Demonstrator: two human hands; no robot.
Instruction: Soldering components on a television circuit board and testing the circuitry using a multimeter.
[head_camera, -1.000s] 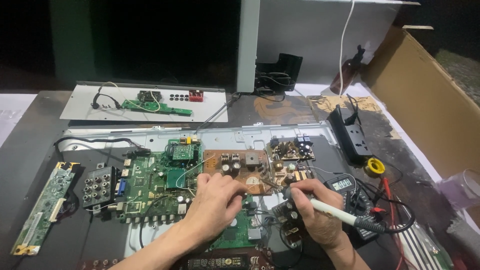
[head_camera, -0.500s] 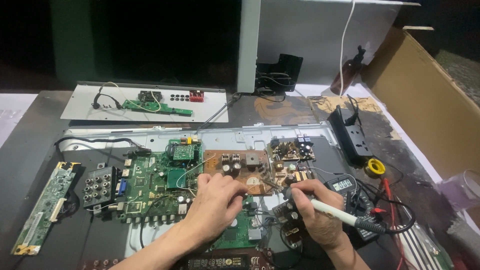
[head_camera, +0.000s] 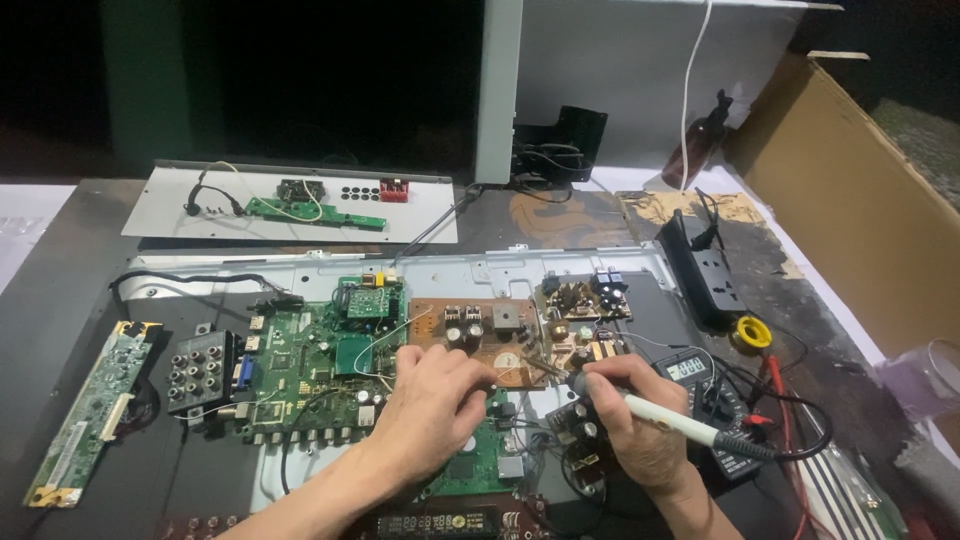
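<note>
Your left hand (head_camera: 432, 400) lies palm down, fingers curled and pointing toward two o'clock, forearm entering from seven o'clock, while your right hand (head_camera: 640, 425) is clenched in a pen-style grip, its wrist running toward five o'clock.

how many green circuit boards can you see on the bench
4. A large green board left of the left hand; a long narrow one at far left; a slim one on the white panel behind; one partly hidden under the hands. More may be covered.
</note>
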